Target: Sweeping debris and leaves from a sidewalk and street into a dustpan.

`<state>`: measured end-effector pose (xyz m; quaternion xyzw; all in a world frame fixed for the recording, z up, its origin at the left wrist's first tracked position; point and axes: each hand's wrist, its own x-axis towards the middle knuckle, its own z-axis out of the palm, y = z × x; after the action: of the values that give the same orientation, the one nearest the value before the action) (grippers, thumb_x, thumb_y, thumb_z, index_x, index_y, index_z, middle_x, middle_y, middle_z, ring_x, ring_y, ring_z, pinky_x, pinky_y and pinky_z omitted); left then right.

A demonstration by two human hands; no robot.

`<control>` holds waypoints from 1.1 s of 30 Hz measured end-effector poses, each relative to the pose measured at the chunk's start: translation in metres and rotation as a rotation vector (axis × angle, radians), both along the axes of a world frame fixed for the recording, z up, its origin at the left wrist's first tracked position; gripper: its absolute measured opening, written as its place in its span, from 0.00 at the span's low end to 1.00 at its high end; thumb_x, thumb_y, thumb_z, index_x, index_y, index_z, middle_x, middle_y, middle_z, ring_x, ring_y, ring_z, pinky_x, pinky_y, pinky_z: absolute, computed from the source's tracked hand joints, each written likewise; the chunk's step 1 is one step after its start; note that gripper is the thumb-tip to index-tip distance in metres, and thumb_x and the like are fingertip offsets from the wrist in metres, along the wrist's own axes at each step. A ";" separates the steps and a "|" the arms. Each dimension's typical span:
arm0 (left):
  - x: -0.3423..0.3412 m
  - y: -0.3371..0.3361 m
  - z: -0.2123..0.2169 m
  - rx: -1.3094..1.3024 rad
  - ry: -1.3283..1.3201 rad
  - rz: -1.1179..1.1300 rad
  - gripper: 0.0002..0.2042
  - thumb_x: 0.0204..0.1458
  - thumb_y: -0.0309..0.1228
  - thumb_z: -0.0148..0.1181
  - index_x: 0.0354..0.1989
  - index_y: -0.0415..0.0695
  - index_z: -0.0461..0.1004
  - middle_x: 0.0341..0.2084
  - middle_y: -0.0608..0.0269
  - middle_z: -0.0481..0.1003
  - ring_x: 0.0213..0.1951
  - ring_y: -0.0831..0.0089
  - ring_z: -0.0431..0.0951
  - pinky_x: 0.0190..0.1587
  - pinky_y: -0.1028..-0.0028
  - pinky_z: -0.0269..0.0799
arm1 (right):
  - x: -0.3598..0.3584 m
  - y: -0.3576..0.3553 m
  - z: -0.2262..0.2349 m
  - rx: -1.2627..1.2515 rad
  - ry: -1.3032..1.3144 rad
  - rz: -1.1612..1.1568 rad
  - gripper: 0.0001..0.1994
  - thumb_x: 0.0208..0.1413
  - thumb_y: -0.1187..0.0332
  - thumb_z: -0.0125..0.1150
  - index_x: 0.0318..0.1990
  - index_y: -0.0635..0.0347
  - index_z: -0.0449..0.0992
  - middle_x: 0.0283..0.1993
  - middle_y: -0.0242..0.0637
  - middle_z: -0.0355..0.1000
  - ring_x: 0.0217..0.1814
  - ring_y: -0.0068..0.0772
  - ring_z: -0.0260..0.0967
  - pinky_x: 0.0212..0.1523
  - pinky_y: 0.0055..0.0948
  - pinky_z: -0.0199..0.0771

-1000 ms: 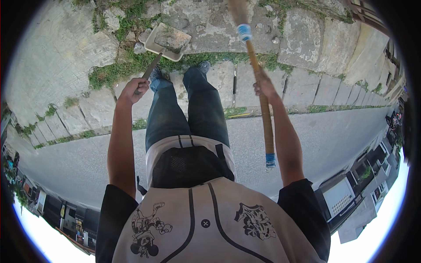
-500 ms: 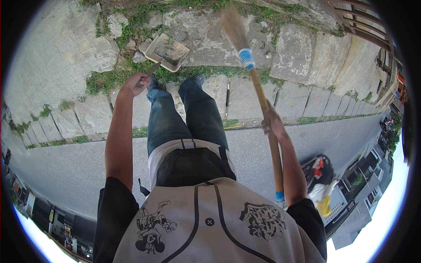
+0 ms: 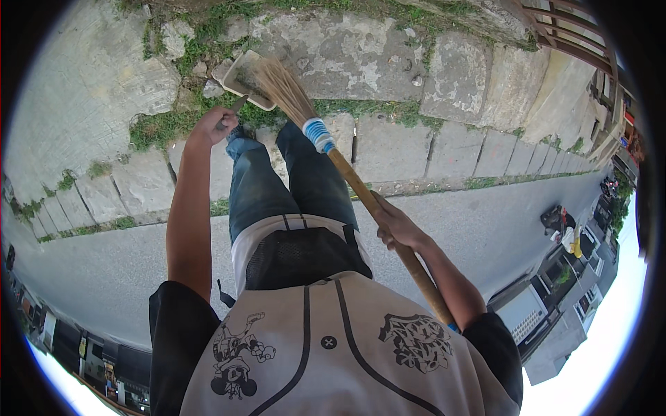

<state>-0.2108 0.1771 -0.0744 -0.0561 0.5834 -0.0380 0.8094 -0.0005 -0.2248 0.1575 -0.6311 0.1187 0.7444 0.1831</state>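
My right hand is closed around the wooden handle of a stick broom. Its stiff tan bristles fan out from a blue and white binding and overlap the right side of a shallow cream dustpan. Dark dirt shows inside the pan. My left hand grips a flat grey-green handle, whose far end meets the pan's near rim; how they join is hard to make out. The pan lies just beyond my feet, on the strip of grass and concrete.
Cracked concrete slabs with grass along their seams stretch across the far side. Grey road lies behind my legs. Loose stones sit left of the pan. A brown metal railing stands far right, and a motorcycle is on the road at right.
The broom head has swung left and nearer, from over the slabs to the pan's right side. My right hand has moved left with it. At right, the motorcycle has moved farther away along the road.
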 end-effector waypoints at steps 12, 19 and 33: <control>-0.049 0.002 -0.029 0.447 -0.773 -0.258 0.16 0.60 0.22 0.45 0.56 0.31 0.61 0.45 0.56 0.69 0.35 0.81 0.68 0.45 0.82 0.68 | -0.037 -0.058 -0.067 0.093 -0.332 -0.183 0.37 0.58 0.72 0.51 0.71 0.54 0.37 0.17 0.24 0.58 0.13 0.14 0.55 0.10 0.19 0.60; -0.083 -0.025 0.023 -0.055 -0.239 0.099 0.13 0.65 0.28 0.35 0.45 0.26 0.59 0.21 0.66 0.58 0.20 0.83 0.61 0.21 0.85 0.66 | -0.054 -0.112 -0.086 0.080 -0.266 -0.074 0.33 0.62 0.68 0.46 0.71 0.56 0.38 0.17 0.23 0.58 0.14 0.12 0.55 0.13 0.18 0.60; -0.030 -0.063 0.041 0.264 -0.108 -0.019 0.04 0.58 0.23 0.43 0.35 0.33 0.62 0.29 0.66 0.61 0.22 0.91 0.58 0.11 0.89 0.51 | 0.054 -0.046 -0.083 0.007 -0.327 -0.427 0.28 0.66 0.60 0.38 0.71 0.37 0.40 0.14 0.22 0.48 0.10 0.13 0.45 0.08 0.16 0.45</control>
<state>-0.2412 0.1141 -0.0332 0.0585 0.5394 0.0286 0.8395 0.0533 -0.2708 0.0749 -0.7030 0.2156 0.5773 0.3550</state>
